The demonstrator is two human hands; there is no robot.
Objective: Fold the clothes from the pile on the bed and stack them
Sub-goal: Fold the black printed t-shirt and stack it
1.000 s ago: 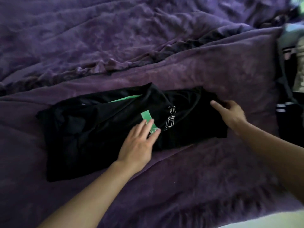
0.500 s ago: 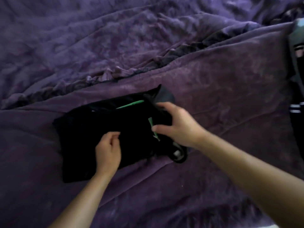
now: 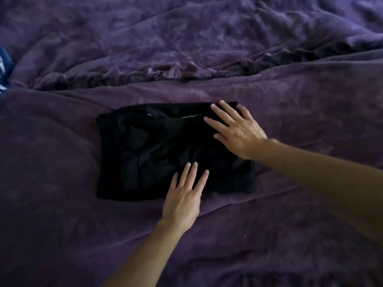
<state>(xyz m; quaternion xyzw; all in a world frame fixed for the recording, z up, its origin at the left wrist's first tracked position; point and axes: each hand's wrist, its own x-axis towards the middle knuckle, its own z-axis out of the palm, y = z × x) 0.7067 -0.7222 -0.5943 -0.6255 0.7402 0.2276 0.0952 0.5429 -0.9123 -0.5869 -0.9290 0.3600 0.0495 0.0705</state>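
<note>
We see a folded black fabric garment (image 3: pixel 157 150) lying as a flat rectangle in the middle of a rumpled purple plush blanket (image 3: pixel 300 96). The left hand (image 3: pixel 183 195) comes in from six o'clock and rests palm down on the garment's near edge, its fingers straight and slightly spread. The right hand (image 3: pixel 238 131) lies flat on the garment's two o'clock corner, fingers fanned wide and pointing toward ten o'clock. A thin green strip (image 3: pixel 191 116) shows just beside its forefinger. At nine o'clock, on the view's edge, we see a blue-and-white cloth (image 3: pixel 4 65).
</note>
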